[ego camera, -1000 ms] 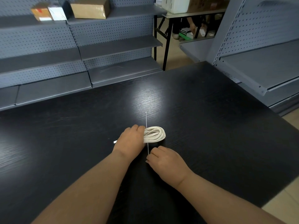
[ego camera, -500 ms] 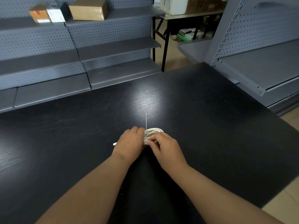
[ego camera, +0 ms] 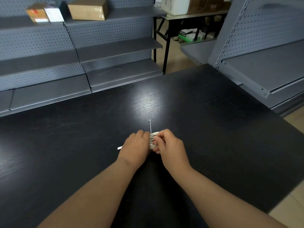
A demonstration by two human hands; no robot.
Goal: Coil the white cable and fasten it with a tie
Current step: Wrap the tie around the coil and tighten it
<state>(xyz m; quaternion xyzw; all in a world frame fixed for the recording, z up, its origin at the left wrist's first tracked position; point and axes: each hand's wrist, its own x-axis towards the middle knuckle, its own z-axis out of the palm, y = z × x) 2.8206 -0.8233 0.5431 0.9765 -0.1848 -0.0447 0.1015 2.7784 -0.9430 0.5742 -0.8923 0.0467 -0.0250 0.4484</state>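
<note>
Together — left hand (ego camera: 134,147), right hand (ego camera: 171,146) round one coiled white cable (ego camera: 152,141); one tie (ego camera: 150,126)

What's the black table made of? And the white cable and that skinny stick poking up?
The table looks like wood or wood-look board, black and slightly shiny: grain lines show in the glare. The white cable seems plastic-coated and matte; it bends into tight loops. The tie is probably pale plastic, straight and thin; too small to be sure.
</note>
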